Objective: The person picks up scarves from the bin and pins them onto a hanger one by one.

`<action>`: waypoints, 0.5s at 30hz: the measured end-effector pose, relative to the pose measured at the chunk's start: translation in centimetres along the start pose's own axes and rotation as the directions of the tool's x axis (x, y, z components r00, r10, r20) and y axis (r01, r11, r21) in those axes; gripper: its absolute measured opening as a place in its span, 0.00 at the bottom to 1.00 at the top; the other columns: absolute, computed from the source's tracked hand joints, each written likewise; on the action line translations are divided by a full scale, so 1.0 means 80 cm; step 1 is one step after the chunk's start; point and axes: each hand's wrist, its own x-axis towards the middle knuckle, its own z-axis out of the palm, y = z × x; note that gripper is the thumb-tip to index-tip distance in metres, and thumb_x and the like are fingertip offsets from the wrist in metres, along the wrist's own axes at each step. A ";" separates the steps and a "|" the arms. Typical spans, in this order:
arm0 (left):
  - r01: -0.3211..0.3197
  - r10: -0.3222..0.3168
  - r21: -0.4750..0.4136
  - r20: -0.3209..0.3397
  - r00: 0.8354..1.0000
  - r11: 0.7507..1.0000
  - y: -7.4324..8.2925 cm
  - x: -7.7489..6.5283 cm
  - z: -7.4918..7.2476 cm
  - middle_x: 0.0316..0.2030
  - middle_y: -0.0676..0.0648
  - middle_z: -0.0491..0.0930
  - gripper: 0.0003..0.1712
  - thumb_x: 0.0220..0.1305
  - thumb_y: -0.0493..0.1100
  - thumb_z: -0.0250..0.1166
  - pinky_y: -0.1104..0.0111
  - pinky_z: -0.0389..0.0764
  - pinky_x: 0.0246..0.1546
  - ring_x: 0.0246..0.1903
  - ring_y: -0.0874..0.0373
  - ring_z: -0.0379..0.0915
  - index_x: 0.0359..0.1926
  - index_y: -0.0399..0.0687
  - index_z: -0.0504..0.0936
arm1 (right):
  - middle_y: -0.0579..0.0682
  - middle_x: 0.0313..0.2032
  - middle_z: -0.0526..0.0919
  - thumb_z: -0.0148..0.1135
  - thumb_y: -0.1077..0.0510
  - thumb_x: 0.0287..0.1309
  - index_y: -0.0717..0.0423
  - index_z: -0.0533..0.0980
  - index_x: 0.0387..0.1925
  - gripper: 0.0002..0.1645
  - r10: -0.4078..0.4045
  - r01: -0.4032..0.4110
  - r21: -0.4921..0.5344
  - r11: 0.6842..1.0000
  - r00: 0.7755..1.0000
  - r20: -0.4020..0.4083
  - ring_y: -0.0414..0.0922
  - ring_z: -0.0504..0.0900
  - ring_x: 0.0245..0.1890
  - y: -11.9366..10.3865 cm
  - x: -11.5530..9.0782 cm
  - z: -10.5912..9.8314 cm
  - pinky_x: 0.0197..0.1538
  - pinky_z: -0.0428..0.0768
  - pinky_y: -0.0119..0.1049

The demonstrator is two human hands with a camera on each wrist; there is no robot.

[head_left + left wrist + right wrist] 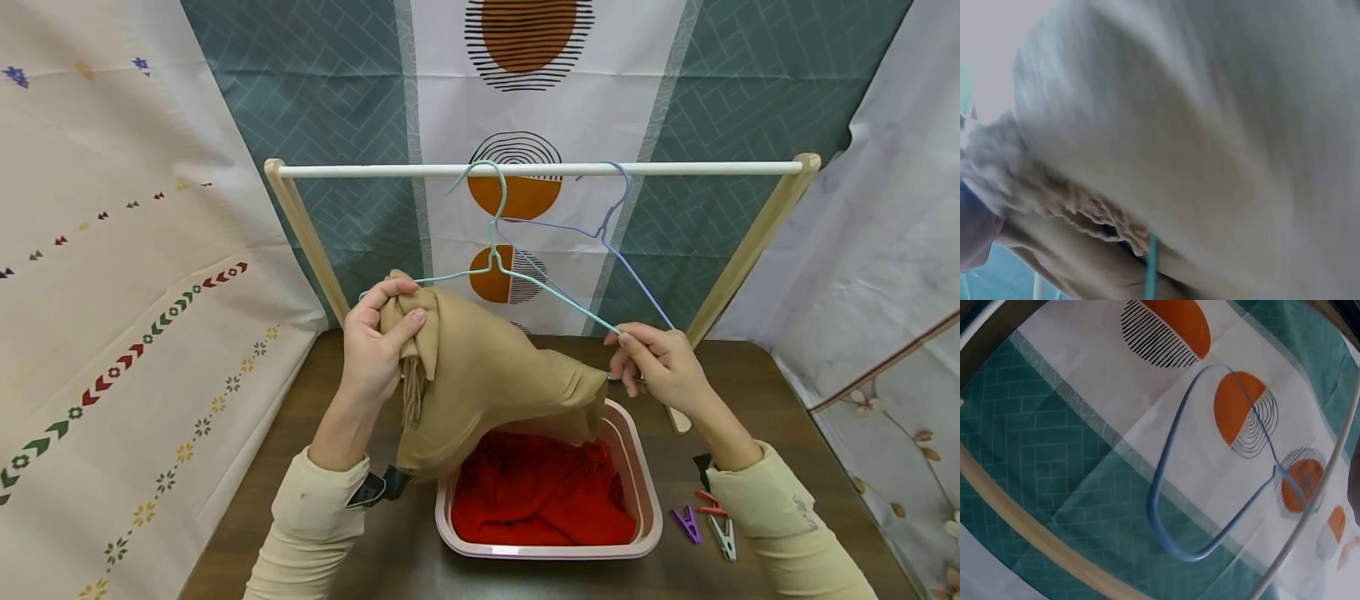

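Observation:
My left hand [378, 342] grips a bunched end of a tan scarf [487, 358], with a brown fringe hanging below the fingers. In the left wrist view the blurred scarf [1166, 144] fills most of the picture, and a strip of the mint-green hanger [1152, 269] shows beneath it. The right hand [663, 367] pinches the right arm of that hanger [558, 293]. Cloth drapes below the hanger's shoulders and reaches close to the right fingers, hiding the lower bar. The hanger's hook overlaps the white rod; whether it rests there I cannot tell.
A blue hanger [630, 267] hangs from the white rod [360, 172] of a wooden-legged rack. Below the scarf stands a pink basin [648, 500] holding red cloth [540, 492]. Purple [687, 525], red [709, 503] and grey clothespins [723, 537] lie right of it on the dark table [405, 550].

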 end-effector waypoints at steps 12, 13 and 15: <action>0.060 -0.066 0.236 0.016 0.998 0.970 -0.010 -0.058 -0.046 0.43 0.43 0.70 0.24 0.49 0.18 0.57 0.70 0.78 0.32 0.37 0.57 0.73 0.44 0.43 0.74 | 0.55 0.17 0.78 0.38 0.75 0.63 0.70 0.74 0.36 0.16 0.001 0.028 0.199 0.980 0.990 -0.140 0.42 0.69 0.08 -0.013 0.008 -0.037 0.10 0.64 0.33; 0.067 -0.074 0.236 0.019 0.997 0.969 -0.012 -0.063 -0.050 0.45 0.43 0.69 0.25 0.49 0.18 0.56 0.70 0.78 0.33 0.38 0.56 0.73 0.47 0.43 0.72 | 0.55 0.17 0.78 0.38 0.75 0.63 0.71 0.74 0.36 0.15 -0.004 0.034 0.207 0.978 0.990 -0.143 0.42 0.69 0.08 -0.015 0.010 -0.040 0.10 0.63 0.34; 0.088 -0.095 0.227 0.020 0.995 0.970 -0.015 -0.070 -0.059 0.47 0.42 0.67 0.32 0.48 0.18 0.56 0.69 0.78 0.34 0.40 0.56 0.73 0.54 0.43 0.66 | 0.55 0.17 0.78 0.39 0.74 0.63 0.72 0.74 0.35 0.14 -0.008 0.043 0.235 0.971 0.989 -0.146 0.43 0.69 0.08 -0.017 0.012 -0.045 0.10 0.63 0.34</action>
